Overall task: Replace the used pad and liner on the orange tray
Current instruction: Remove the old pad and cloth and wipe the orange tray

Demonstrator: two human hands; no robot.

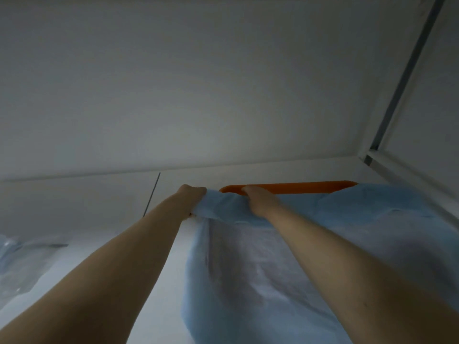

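Two hands are being shown: one left hand point(192, 194) and one right hand point(258, 199), with two bare forearms being counted behind them. One orange tray point(298, 186) is being seen. One blue sheet point(273, 256) is being counted. One heap of crumpled clear plastic point(22, 259) and one thin dark line point(152, 194) are being shown.

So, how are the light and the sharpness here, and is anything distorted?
Head view: dim, greyish light, no glare; the whole picture is soft, the blue sheet and forearms most; the wide lens slants the metal frame at right; the orange tray is the only strong colour.
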